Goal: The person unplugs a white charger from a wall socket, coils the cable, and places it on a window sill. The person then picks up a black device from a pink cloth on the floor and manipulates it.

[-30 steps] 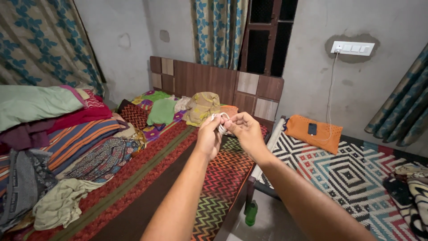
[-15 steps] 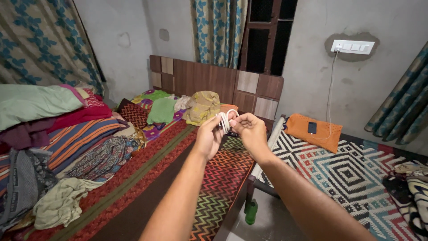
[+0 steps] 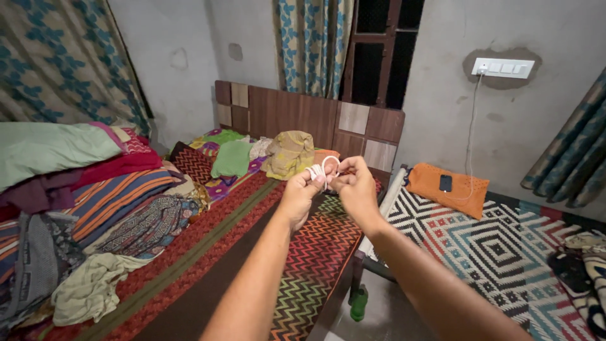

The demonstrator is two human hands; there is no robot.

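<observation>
A coiled white cable (image 3: 320,172) is held up in front of the chest, above the bed (image 3: 252,252), between both hands. The left hand (image 3: 298,194) is closed around the bundle from the left, with its fingers folded over the lower loops. The right hand (image 3: 355,188) is closed on the cable from the right, a single loop being pinched between thumb and fingertips so that it arches above both hands. Both grips are therefore shut on the cable, and the 2 hands are touching or nearly touching at the coil.

The bed is covered with a zigzag-patterned spread in red, orange and green, crossed by a brown stripe. Along its left side a heap of folded and crumpled clothes (image 3: 95,208) is piled, with a pale green cloth (image 3: 232,158) and a yellowish bundle (image 3: 289,153) lying near the wooden headboard (image 3: 303,117). To the right a second, lower bed (image 3: 499,252) is covered by a geometric black, white, red and teal spread. An orange pillow (image 3: 448,188) is set at its head, and a dark phone (image 3: 445,183) is lying on it, joined by a thin wire to the white socket plate (image 3: 502,67) on the wall. A green bottle (image 3: 358,303) is standing on the floor between the 2 beds. Patterned curtains (image 3: 312,44) are hung by the window.
</observation>
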